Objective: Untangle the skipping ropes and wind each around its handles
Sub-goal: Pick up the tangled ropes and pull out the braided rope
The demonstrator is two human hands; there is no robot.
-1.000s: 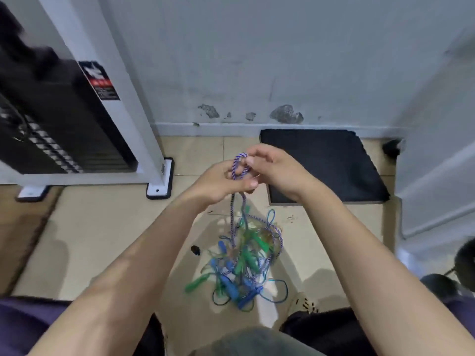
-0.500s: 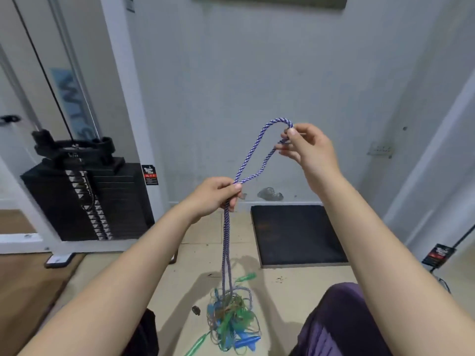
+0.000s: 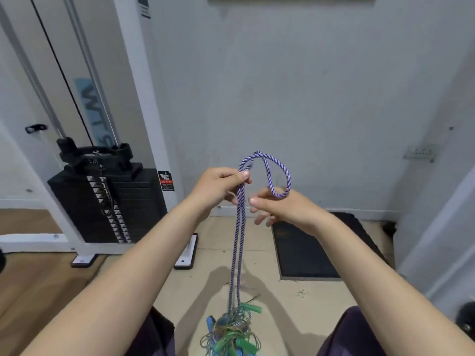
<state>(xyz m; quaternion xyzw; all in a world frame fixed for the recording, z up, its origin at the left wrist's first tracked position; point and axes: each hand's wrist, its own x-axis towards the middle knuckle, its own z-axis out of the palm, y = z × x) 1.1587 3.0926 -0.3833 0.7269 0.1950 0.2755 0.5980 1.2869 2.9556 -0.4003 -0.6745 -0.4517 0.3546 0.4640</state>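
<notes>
Our left hand [image 3: 221,185] pinches two strands of the purple rope [image 3: 237,242]; its loop drapes over our loosely open right hand [image 3: 280,206]. Below the hands hangs one tangle [image 3: 231,332], its ropes and handles too knotted to count, its bottom cut off.

Single view, head-mounted, wide-angle. Looks forward and down from above the person's own forearms, which enter from the bottom corners and meet at centre. Left hand [image 3: 221,186] and right hand [image 3: 285,206] sit near the lens, mid-frame. Floor [image 3: 257,255] fills the near lower part; the wall [image 3: 295,86] fills the far upper part, so the tilt is moderate. Weight stack [image 3: 108,201] at far left, black mat [image 3: 305,253] at right of centre. Straight edges bow toward the frame borders. No second view to compare.
</notes>
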